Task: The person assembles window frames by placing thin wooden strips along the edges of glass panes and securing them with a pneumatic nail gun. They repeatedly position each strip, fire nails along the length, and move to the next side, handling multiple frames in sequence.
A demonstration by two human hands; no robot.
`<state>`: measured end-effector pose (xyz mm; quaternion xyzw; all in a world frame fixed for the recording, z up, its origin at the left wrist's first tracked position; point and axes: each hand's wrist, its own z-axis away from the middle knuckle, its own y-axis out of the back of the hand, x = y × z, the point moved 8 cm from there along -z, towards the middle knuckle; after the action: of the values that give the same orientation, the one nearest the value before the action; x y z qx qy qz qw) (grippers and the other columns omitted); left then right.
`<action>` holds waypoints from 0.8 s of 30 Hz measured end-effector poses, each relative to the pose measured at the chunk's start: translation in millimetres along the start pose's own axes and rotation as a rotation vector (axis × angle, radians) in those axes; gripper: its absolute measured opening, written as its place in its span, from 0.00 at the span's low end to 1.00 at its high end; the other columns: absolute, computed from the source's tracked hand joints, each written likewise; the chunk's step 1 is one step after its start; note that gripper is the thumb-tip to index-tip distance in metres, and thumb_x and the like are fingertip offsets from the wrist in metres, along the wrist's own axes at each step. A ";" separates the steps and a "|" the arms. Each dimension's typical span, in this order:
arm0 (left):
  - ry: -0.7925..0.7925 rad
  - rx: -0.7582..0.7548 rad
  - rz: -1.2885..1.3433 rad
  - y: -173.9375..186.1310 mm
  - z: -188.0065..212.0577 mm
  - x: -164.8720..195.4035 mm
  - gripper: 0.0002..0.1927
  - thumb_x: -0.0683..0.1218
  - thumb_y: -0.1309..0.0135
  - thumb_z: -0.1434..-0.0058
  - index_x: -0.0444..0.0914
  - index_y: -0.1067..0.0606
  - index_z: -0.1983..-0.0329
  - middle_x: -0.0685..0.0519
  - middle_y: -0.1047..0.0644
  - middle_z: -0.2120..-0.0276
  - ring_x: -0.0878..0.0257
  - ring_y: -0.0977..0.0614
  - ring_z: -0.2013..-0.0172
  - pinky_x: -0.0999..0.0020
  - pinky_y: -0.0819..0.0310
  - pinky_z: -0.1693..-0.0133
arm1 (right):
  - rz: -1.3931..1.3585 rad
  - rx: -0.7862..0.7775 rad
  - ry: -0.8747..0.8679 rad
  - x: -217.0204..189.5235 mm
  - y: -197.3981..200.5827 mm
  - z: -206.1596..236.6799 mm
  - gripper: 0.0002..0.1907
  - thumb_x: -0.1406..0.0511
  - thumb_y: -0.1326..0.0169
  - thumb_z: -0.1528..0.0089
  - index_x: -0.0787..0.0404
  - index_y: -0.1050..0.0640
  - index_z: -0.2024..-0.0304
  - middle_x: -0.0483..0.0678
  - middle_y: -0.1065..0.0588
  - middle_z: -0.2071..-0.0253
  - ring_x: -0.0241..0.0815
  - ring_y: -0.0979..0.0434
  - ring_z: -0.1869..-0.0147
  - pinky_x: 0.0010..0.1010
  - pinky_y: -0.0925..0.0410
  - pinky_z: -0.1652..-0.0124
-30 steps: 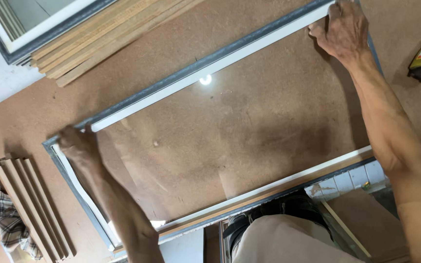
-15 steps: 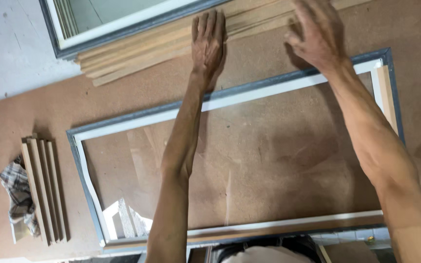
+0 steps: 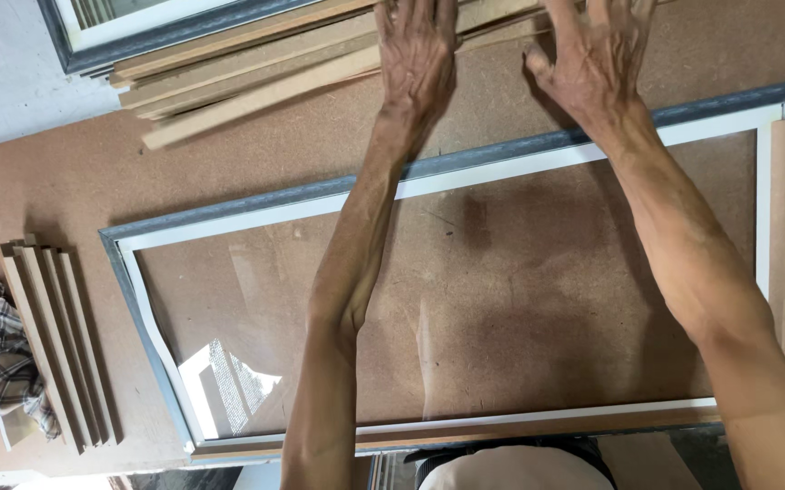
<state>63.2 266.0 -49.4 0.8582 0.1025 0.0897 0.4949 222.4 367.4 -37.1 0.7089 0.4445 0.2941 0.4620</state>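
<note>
The long wood strips (image 3: 256, 68) lie stacked at the far edge of the tabletop (image 3: 57, 195), beyond the glazed frame (image 3: 465, 168). The left hand (image 3: 418, 54) rests flat on them, fingers spread; the right hand (image 3: 592, 59) hovers open just beside. Reaching over the glass calls for light, even pressure. Short strips (image 3: 52, 340) and a checked cloth (image 3: 2, 358) sit near left.

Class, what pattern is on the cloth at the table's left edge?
A dark-and-light plaid check on the cloth, seen in the head view.

Both hands flat on long wooden strips (image 3: 256, 86), left hand (image 3: 418, 50), right hand (image 3: 592, 59), glazed grey frame (image 3: 256, 201) below on brown board (image 3: 66, 195)
</note>
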 end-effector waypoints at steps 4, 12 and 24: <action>-0.038 0.009 0.151 13.9 52.2 21.9 0.09 0.44 0.40 0.30 0.35 0.24 0.52 0.46 0.24 0.59 0.54 0.25 0.56 0.50 0.29 0.50 | -0.136 -0.057 -0.086 -23.2 47.1 77.4 0.22 0.55 0.34 0.32 0.58 0.25 0.43 0.53 0.25 0.49 0.50 0.25 0.43 0.51 0.31 0.40; 0.020 -0.019 0.439 32.6 77.0 21.9 0.09 0.46 0.38 0.36 0.37 0.20 0.57 0.47 0.23 0.66 0.55 0.23 0.63 0.59 0.26 0.62 | -1.094 0.352 -1.457 100.6 189.4 422.0 0.12 0.73 0.36 0.29 0.69 0.22 0.44 0.58 0.21 0.50 0.45 0.15 0.47 0.32 0.19 0.47; -0.171 0.028 0.504 80.3 63.5 52.7 0.12 0.49 0.38 0.29 0.34 0.18 0.56 0.47 0.21 0.64 0.57 0.22 0.64 0.61 0.25 0.63 | -1.063 0.386 -1.359 242.8 188.1 487.9 0.10 0.70 0.38 0.29 0.64 0.22 0.47 0.53 0.22 0.52 0.43 0.17 0.48 0.36 0.23 0.43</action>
<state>137.1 187.9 -8.3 0.8679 -0.1554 0.1361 0.4518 798.5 360.9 -58.5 0.4955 0.3865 -0.5249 0.5741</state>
